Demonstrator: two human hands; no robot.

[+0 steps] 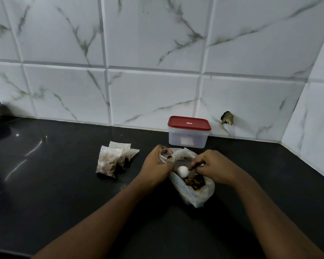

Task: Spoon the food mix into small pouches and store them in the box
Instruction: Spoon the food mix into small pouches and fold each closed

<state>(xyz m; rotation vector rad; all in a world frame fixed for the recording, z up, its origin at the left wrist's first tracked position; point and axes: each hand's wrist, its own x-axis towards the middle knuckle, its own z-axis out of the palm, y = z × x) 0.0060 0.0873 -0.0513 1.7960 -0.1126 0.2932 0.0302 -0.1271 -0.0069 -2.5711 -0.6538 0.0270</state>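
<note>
Head view | left hand (155, 165) is gripping the open pouch (166, 156), frame centre | right hand (213, 167) is pinching the spoon (182, 171) over the mix bag (193, 191) — holding the pouch mouth wide above it is likely limiting spills | box (189, 135) is sitting lidded, just above.

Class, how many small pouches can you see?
4. Three filled pouches overlap in a pile on the counter; a fourth pouch, open, is held by the left hand. The pile may hide more.
</note>
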